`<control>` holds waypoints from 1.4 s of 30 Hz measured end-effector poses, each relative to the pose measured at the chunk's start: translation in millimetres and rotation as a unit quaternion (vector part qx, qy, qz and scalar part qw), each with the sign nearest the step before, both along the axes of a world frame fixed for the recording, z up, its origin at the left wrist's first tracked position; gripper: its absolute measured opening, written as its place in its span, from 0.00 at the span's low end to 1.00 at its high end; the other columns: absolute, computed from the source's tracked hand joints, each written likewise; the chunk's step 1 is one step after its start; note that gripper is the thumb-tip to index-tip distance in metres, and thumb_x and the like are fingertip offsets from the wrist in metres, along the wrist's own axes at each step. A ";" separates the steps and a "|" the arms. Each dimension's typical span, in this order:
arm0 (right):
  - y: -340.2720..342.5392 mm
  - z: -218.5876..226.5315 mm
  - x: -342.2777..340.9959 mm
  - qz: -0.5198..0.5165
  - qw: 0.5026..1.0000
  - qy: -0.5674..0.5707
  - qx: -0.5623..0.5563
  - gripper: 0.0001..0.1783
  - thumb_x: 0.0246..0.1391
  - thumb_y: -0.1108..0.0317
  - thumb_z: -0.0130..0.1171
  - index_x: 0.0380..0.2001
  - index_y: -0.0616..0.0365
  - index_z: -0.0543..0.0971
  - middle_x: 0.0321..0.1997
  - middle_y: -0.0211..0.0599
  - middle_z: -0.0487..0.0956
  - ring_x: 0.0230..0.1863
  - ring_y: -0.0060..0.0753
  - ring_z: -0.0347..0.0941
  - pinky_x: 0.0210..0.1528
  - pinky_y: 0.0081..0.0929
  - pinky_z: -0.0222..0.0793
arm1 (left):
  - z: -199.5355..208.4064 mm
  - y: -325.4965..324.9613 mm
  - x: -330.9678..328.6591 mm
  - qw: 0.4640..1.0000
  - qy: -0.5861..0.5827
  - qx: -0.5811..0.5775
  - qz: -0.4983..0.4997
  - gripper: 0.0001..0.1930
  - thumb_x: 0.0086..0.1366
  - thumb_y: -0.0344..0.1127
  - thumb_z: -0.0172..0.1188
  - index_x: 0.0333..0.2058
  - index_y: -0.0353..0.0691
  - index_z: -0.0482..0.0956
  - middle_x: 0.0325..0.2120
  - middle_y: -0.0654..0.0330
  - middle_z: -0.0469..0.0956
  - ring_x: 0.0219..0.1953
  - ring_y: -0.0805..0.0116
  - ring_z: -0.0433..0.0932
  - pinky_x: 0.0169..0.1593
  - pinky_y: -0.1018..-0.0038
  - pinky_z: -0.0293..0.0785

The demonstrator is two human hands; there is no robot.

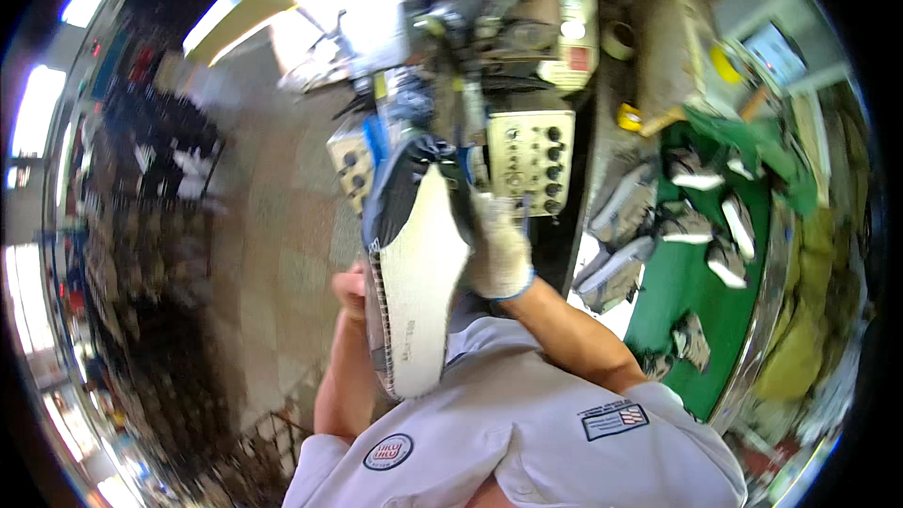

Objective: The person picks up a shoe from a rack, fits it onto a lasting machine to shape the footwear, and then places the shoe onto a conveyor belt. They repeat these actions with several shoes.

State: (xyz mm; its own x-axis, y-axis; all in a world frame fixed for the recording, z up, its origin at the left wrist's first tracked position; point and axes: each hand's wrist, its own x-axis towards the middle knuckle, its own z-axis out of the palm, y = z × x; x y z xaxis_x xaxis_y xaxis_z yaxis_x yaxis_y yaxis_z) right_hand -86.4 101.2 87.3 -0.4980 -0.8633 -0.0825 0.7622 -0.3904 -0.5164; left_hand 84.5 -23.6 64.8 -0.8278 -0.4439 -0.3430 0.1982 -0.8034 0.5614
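A shoe upper (417, 287) stands sole side up in front of my body. Its pale insole board faces me, with a stitched edge down the left side and dark material gathered round the upper end. That end reaches the working head of a machine (451, 28), though I cannot tell whether it is clamped there. My right hand (501, 252), in a white knit glove, grips the upper's right side. On the left side, my bare left hand (351, 290) has its fingers curled against the upper, partly hidden behind it.
Knobbed control panels (532, 162) flank the machine head. To the right, a green conveyor belt (691, 268) carries several grey shoes (687, 221). Racks of dark items (150, 254) line the left beyond a tiled floor (273, 188). A small screen (774, 54) stands at the far right.
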 end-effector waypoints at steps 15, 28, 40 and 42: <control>258.4 -12.0 -83.3 -0.262 0.935 0.164 0.174 0.56 0.43 0.48 0.74 0.71 0.64 0.61 0.65 0.38 0.71 0.65 0.29 0.65 0.70 0.28 0.55 | 45.0 193.4 -276.9 0.843 -0.109 -0.132 -0.509 0.24 0.65 0.47 0.66 0.48 0.29 0.80 0.42 0.55 0.82 0.45 0.66 0.79 0.52 0.69 0.74; 392.9 -45.0 -65.5 -0.375 0.887 0.114 0.242 0.36 0.52 0.67 0.66 0.64 0.67 0.69 0.51 0.36 0.78 0.50 0.22 0.72 0.55 0.24 0.69 | 3.7 338.8 -307.1 0.677 -0.016 -0.347 -0.648 0.18 0.66 0.42 0.62 0.44 0.30 0.81 0.35 0.63 0.80 0.38 0.76 0.74 0.44 0.76 0.71; 562.1 -121.8 -36.7 -0.424 0.756 0.139 0.478 0.33 0.52 0.53 0.64 0.55 0.66 0.78 0.47 0.46 0.83 0.48 0.34 0.77 0.54 0.29 0.71 | -100.5 486.8 -316.4 0.599 -0.002 -0.376 -0.707 0.34 0.67 0.57 0.61 0.53 0.26 0.77 0.44 0.52 0.82 0.46 0.65 0.80 0.51 0.72 0.75; 625.3 -149.3 -26.8 -0.375 0.692 0.078 0.612 0.37 0.50 0.42 0.64 0.51 0.66 0.80 0.48 0.52 0.83 0.51 0.43 0.79 0.55 0.33 0.72 | -108.8 480.6 -315.6 0.598 -0.042 -0.342 -0.724 0.34 0.69 0.55 0.59 0.56 0.24 0.73 0.49 0.44 0.80 0.49 0.59 0.82 0.54 0.67 0.77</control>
